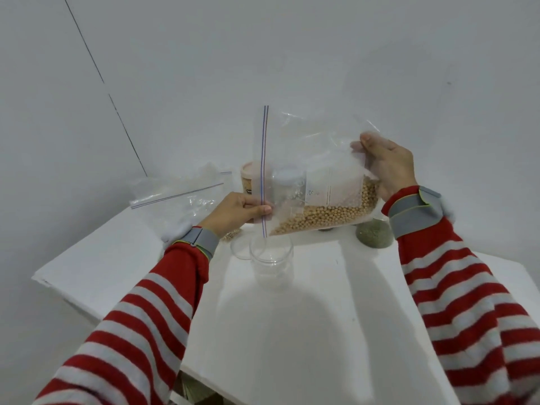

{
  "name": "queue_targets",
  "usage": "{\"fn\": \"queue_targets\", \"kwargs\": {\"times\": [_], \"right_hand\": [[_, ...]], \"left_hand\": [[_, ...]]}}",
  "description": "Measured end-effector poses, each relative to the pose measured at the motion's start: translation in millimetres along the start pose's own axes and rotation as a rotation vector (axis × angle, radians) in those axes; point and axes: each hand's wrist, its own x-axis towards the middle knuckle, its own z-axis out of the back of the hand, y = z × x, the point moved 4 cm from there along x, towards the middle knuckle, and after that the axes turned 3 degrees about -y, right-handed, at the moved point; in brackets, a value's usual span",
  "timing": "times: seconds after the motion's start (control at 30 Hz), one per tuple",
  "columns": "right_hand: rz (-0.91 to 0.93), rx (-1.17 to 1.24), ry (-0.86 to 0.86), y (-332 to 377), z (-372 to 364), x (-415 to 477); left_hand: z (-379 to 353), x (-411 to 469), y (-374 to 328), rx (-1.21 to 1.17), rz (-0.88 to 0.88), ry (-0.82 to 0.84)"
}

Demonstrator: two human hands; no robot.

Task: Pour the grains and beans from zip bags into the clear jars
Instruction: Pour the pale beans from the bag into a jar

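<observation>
A clear zip bag (312, 171) with tan round beans (327, 216) is held sideways in the air above the white table (306, 317). Its blue zip strip runs vertically on the left. My left hand (233, 213) pinches the bag at the zip end. My right hand (388, 168) grips the bag's bottom end, raised higher. The beans lie along the bag's lower edge. Directly below the zip corner stands an empty clear jar (271, 260), open at the top.
A clear round lid (241, 248) lies left of the jar. Empty zip bags (178, 200) sit at the table's back left. A pink-lidded container (249, 178) stands behind the held bag. A jar of green grains (374, 233) stands at the right.
</observation>
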Motion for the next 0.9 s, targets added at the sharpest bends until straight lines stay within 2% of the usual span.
{"fn": "queue_targets", "kwargs": {"times": [0.2, 0.37, 0.47, 0.6, 0.73, 0.83, 0.9], "right_hand": [[0.018, 0.087, 0.019, -3.9, -2.7, -1.6], [-0.064, 0.215, 0.092, -8.4, -10.2, 0.0], [-0.139, 0.214, 0.171, -10.7, -19.1, 1.1], [-0.129, 0.19, 0.221, -15.8, -25.7, 2.6], [0.027, 0.049, 0.208, -13.1, -29.6, 1.9], [0.287, -0.205, 0.096, -11.2, -36.6, -0.5], [0.529, -0.387, 0.016, -16.7, -38.4, -3.6]], "left_hand": [[-3.4, -1.6, 12.7, -0.08, 0.03, -0.004], [-5.6, -2.5, 27.7, -0.126, 0.053, -0.041], [-6.2, -2.2, 43.3, -0.072, 0.061, -0.063], [-7.1, -2.3, 57.1, -0.018, 0.049, -0.097], [-8.2, -1.5, 60.5, 0.015, 0.02, -0.096], [-8.2, -2.5, 60.5, 0.023, 0.01, -0.086], [-8.5, -3.5, 60.5, 0.033, -0.001, -0.076]]}}
